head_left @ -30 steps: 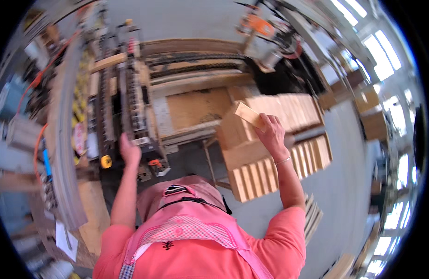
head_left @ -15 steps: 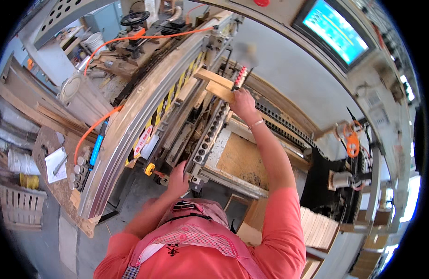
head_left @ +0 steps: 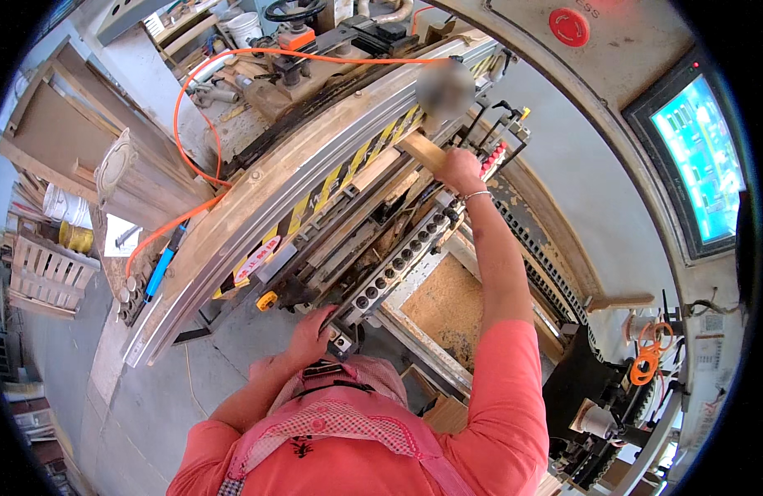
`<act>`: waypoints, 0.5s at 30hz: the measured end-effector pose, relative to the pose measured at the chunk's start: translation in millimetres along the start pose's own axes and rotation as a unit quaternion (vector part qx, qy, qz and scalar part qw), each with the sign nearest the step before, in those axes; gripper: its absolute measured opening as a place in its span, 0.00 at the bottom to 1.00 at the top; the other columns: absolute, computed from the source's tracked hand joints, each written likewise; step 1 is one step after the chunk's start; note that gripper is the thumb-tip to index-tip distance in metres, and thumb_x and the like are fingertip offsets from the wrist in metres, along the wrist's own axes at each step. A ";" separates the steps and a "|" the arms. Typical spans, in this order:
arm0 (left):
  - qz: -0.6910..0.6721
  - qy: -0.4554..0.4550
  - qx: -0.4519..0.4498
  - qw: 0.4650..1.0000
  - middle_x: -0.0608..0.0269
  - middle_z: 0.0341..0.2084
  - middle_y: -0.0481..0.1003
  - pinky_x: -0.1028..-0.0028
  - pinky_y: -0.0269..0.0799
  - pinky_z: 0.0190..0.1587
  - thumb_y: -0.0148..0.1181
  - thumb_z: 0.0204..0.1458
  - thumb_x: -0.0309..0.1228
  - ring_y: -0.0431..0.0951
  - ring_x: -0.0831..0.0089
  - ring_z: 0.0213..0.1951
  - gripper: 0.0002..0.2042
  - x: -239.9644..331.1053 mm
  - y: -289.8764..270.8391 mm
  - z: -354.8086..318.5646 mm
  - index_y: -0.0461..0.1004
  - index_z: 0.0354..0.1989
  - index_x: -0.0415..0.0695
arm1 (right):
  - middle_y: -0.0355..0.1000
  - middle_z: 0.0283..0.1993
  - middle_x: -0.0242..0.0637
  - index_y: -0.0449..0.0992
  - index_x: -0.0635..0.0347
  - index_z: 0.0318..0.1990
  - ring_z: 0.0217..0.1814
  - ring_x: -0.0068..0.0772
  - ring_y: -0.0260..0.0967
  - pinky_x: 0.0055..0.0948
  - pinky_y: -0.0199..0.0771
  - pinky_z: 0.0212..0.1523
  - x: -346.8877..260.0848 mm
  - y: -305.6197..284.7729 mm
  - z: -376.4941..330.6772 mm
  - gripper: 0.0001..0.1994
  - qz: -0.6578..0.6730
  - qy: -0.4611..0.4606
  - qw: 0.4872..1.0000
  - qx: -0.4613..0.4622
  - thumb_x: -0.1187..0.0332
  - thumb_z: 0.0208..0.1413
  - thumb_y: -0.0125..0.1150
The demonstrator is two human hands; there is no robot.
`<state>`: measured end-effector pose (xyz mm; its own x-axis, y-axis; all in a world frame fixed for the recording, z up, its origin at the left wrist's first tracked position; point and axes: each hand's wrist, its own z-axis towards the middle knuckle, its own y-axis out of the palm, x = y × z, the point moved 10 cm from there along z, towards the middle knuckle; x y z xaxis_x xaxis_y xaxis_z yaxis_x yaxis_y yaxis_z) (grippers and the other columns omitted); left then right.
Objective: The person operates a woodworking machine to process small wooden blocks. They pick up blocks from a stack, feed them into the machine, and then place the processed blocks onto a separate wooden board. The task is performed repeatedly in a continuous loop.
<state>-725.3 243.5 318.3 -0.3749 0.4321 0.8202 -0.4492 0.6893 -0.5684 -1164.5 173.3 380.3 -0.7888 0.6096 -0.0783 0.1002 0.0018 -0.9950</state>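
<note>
My right hand (head_left: 461,171) reaches forward over the machine, its fingers closed around the near end of a pale wooden board (head_left: 421,150). The far part of that board lies toward the yellow-and-black striped beam (head_left: 348,165). Beside this hand runs a row of red knobs (head_left: 494,159). Close to my body, my left hand (head_left: 312,337) has its fingers curled at the near end of a metal machine rail (head_left: 389,274) with a line of round black fittings. Some of the left fingertips are hidden behind the rail's end.
An orange air hose (head_left: 315,59) crosses the beam at left, with a blue air gun (head_left: 160,269) hanging there. At right stand a lit screen (head_left: 697,157) and a red stop button (head_left: 569,27). A sawdust-covered panel (head_left: 443,302) lies right of the rail.
The view has turned, so the machine sits differently in the picture. My right hand has moved farther forward with the board; my left hand stays at the rail's near end.
</note>
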 end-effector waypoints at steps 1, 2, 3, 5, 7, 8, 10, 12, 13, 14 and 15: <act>-0.004 -0.005 0.005 1.000 0.45 0.47 0.69 0.60 0.63 0.53 0.53 0.44 0.23 0.68 0.48 0.49 0.22 0.1 -0.4 -0.6 0.64 0.52 0.40 | 0.75 0.34 0.46 0.79 0.60 0.31 0.38 0.45 0.74 0.37 0.76 0.39 1.9 -1.7 -3.0 0.16 0.002 0.006 1.000 -0.009 0.59 0.34 0.67; -0.010 -0.006 0.010 1.000 0.46 0.47 0.69 0.60 0.63 0.53 0.54 0.44 0.23 0.68 0.48 0.49 0.23 4.3 -2.4 1.0 0.64 0.52 0.40 | 0.75 0.34 0.46 0.79 0.60 0.30 0.37 0.45 0.75 0.37 0.76 0.38 5.3 -4.1 -6.9 0.15 0.002 0.014 1.000 -0.015 0.60 0.34 0.67; -0.015 -0.006 0.012 1.000 0.46 0.47 0.69 0.60 0.63 0.53 0.55 0.43 0.23 0.68 0.48 0.49 0.23 8.3 -4.2 3.3 0.65 0.52 0.40 | 0.75 0.32 0.45 0.79 0.58 0.28 0.36 0.45 0.75 0.37 0.76 0.36 9.3 -7.5 -12.5 0.13 -0.003 -0.001 1.000 0.007 0.61 0.33 0.67; -0.026 0.009 0.043 0.999 0.48 0.48 0.69 0.63 0.64 0.51 0.58 0.43 0.25 0.69 0.53 0.50 0.25 17.2 -13.1 11.5 0.64 0.53 0.40 | 0.75 0.32 0.45 0.79 0.59 0.30 0.35 0.45 0.74 0.38 0.76 0.36 22.3 -16.5 -33.5 0.17 -0.015 0.003 1.000 0.016 0.57 0.34 0.67; -0.065 -0.001 0.059 0.996 0.51 0.50 0.69 0.67 0.66 0.49 0.61 0.43 0.26 0.69 0.59 0.51 0.27 21.0 -19.2 22.7 0.63 0.55 0.41 | 0.75 0.31 0.44 0.78 0.59 0.31 0.34 0.44 0.74 0.37 0.75 0.36 12.0 -39.2 -66.7 0.17 0.000 -0.009 0.999 0.036 0.58 0.33 0.68; -0.100 -0.013 0.056 0.993 0.53 0.51 0.68 0.69 0.67 0.48 0.61 0.44 0.26 0.69 0.63 0.52 0.28 24.9 -19.0 33.5 0.63 0.56 0.41 | 0.74 0.30 0.44 0.78 0.59 0.31 0.34 0.43 0.74 0.36 0.75 0.35 4.0 -46.1 -87.4 0.17 0.048 -0.036 0.998 0.034 0.59 0.33 0.68; -0.222 -0.021 0.033 0.974 0.56 0.53 0.67 0.75 0.68 0.44 0.63 0.45 0.26 0.68 0.69 0.53 0.30 31.5 -6.2 57.1 0.60 0.59 0.42 | 0.74 0.30 0.43 0.78 0.58 0.33 0.32 0.38 0.73 0.34 0.74 0.35 -16.4 -51.2 -128.9 0.18 0.113 -0.096 0.989 0.014 0.61 0.31 0.71; -0.352 -0.023 -0.036 0.935 0.61 0.57 0.62 0.78 0.68 0.42 0.59 0.48 0.21 0.67 0.73 0.53 0.30 49.8 17.2 81.1 0.56 0.62 0.40 | 0.74 0.30 0.40 0.78 0.58 0.31 0.30 0.36 0.72 0.32 0.74 0.34 -43.1 -41.2 -172.4 0.19 0.247 -0.122 0.960 -0.056 0.59 0.29 0.72; -0.411 -0.027 -0.056 0.909 0.60 0.55 0.64 0.78 0.69 0.42 0.60 0.48 0.23 0.67 0.74 0.53 0.30 56.8 26.4 89.9 0.57 0.61 0.41 | 0.74 0.31 0.41 0.78 0.58 0.33 0.30 0.35 0.72 0.31 0.74 0.35 -64.9 -38.4 -189.8 0.20 0.250 -0.167 0.952 -0.064 0.59 0.29 0.72; -0.469 -0.030 -0.074 0.879 0.60 0.53 0.65 0.77 0.70 0.43 0.61 0.48 0.24 0.67 0.75 0.53 0.29 59.5 34.3 95.2 0.58 0.60 0.42 | 0.75 0.32 0.41 0.77 0.64 0.35 0.33 0.33 0.72 0.28 0.74 0.37 -88.5 -44.6 -205.6 0.19 0.261 -0.181 0.942 -0.105 0.67 0.31 0.72; -0.483 -0.056 -0.087 0.870 0.61 0.51 0.66 0.77 0.71 0.43 0.60 0.49 0.24 0.68 0.75 0.51 0.27 52.5 46.6 99.9 0.59 0.59 0.42 | 0.75 0.31 0.41 0.77 0.64 0.35 0.33 0.33 0.72 0.28 0.74 0.37 -98.9 -42.4 -217.2 0.20 0.263 -0.202 0.938 -0.098 0.66 0.31 0.73</act>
<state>-846.9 240.2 328.4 0.0285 -0.4495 0.8928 -0.4724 0.7811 0.4083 -959.1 285.2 443.9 -0.7610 0.2169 -0.6114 0.6178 -0.0452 -0.7850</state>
